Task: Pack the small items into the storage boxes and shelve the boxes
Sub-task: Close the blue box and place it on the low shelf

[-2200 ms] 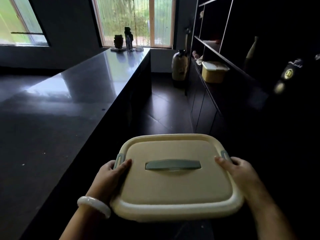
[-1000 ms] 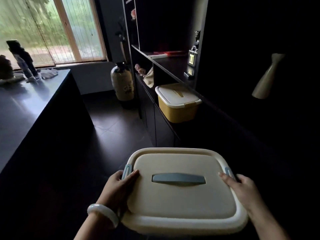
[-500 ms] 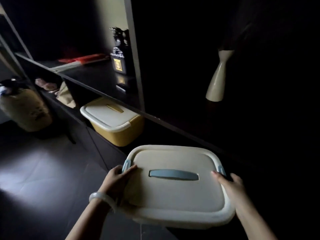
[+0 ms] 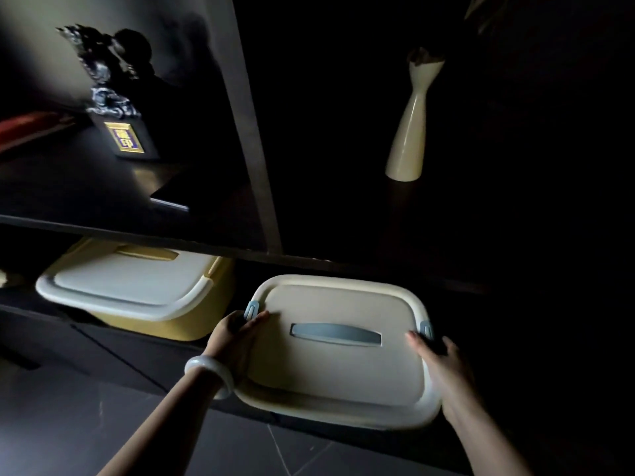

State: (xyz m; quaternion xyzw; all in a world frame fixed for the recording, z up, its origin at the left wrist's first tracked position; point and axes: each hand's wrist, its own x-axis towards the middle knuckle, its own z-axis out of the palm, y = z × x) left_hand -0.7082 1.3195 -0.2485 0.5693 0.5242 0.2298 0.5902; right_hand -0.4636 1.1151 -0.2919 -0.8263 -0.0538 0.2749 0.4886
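A cream storage box (image 4: 340,369) with a blue-grey lid handle and blue side latches is carried level in front of a dark shelf opening. My left hand (image 4: 233,338) grips its left side, thumb lying on the lid beside the latch. Over on the right side, my right hand (image 4: 443,365) holds the box, thumb on the lid, fingers wrapped under the rim. The box's far edge is close under the shelf board (image 4: 137,231). A yellow storage box (image 4: 137,286) with a pale lid sits in the lower shelf just to the left.
On the board above stand a dark figurine on a base with a gold plaque (image 4: 117,108) and a flat dark item (image 4: 170,201). A cream vase (image 4: 410,125) stands in the right compartment. A vertical divider (image 4: 251,132) separates them. Dark cabinet fronts and tiled floor (image 4: 86,424) lie below.
The view has swung from the counter and window toward the shelving. Both hands kept their grip and brought the cream box up to the lower shelf, beside the yellow box.
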